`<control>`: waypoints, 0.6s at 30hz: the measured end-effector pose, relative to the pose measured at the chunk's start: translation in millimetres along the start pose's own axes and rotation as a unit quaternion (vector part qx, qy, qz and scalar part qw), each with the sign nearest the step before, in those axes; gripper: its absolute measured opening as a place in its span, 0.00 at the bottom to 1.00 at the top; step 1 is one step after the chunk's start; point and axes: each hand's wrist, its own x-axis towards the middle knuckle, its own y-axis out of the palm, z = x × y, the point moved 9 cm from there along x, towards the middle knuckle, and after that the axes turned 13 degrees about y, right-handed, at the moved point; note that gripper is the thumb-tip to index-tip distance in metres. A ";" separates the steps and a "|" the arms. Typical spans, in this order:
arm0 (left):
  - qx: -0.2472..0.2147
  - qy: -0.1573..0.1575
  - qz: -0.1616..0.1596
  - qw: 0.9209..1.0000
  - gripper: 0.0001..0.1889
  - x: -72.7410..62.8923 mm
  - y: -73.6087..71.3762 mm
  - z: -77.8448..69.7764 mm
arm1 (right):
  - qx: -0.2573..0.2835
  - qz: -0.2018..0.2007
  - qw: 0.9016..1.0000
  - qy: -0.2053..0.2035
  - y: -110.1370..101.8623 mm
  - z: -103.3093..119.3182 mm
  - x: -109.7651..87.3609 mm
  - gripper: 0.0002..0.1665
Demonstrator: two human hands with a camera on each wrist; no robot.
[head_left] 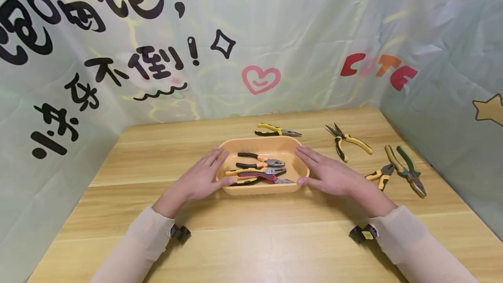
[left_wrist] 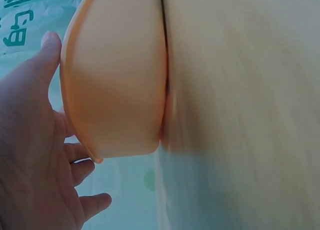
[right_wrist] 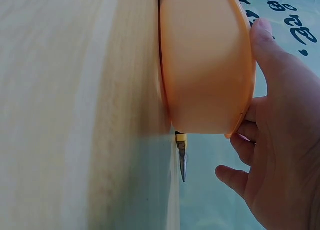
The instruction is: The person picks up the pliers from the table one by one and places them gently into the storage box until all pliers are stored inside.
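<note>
Grips with left hand (head_left: 202,180) the left end of the orange tray (head_left: 261,190), set on the tabletop (head_left: 259,239), probably stiff, light but weighted by loose pliers (head_left: 267,176) inside, best held by both end rims, and with right hand (head_left: 332,174) its right end

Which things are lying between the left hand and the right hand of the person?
Between the left hand and the right hand is the orange tray, with several pliers inside it. The head view shows this.
</note>
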 end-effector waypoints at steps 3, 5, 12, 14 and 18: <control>0.001 0.000 0.002 1.000 0.48 -0.8 1.2 0.4 | -0.002 0.000 1.000 0.001 0.5 -0.9 -0.3 0.53; 0.005 0.001 0.003 1.000 0.49 -1.9 1.8 0.9 | -0.004 0.000 1.000 0.000 0.3 -0.7 0.1 0.53; 0.010 0.003 0.006 1.000 0.51 -2.2 2.5 1.6 | -0.010 -0.004 1.000 -0.003 0.0 0.3 1.3 0.53; 0.012 0.004 0.010 1.000 0.51 -2.0 3.6 1.2 | -0.013 -0.004 1.000 -0.005 0.4 0.3 1.4 0.53; 0.014 0.002 0.016 1.000 0.53 -1.8 5.3 -0.1 | -0.020 -0.002 1.000 -0.012 -0.1 1.3 0.9 0.52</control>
